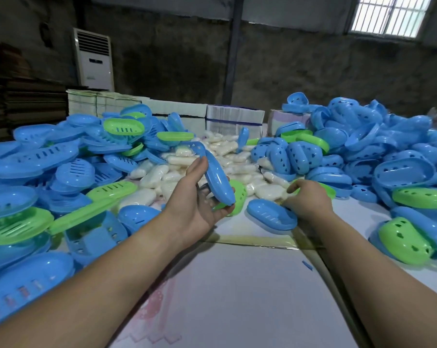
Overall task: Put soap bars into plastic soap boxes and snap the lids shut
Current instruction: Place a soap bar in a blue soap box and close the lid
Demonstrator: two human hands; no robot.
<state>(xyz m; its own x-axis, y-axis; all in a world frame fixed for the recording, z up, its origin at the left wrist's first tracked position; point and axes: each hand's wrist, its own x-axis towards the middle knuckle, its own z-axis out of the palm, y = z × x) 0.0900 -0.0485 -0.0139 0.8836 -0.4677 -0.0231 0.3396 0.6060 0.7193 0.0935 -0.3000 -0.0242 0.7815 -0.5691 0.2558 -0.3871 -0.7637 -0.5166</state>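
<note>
Two hands at work over a white worktop [237, 297]. Left hand [197, 199]: grip closed round a blue soap box [218, 180], held on edge, thumb on its upper side, fingers under the lower end; box looks open, its lid part rising behind. Right hand [310, 200]: lowered onto the soap bars [270, 192], fingers curled at a wrapped bar beside a green box part; whether the bar is actually pinched cannot be told. Soap bars: cream-white, rounded, film-wrapped, heaped in the middle between the piles; likely firm, slick in the wrap, best taken across the narrow sides. Soap boxes: blue and green, oval, thin glossy plastic with slots, piled left [49, 172] and right [375, 151]; judged light, springy, slippery; hold by the rim, press the lid edge to snap. One blue lid [272, 214] lies dome-up, touching the right hand.
</note>
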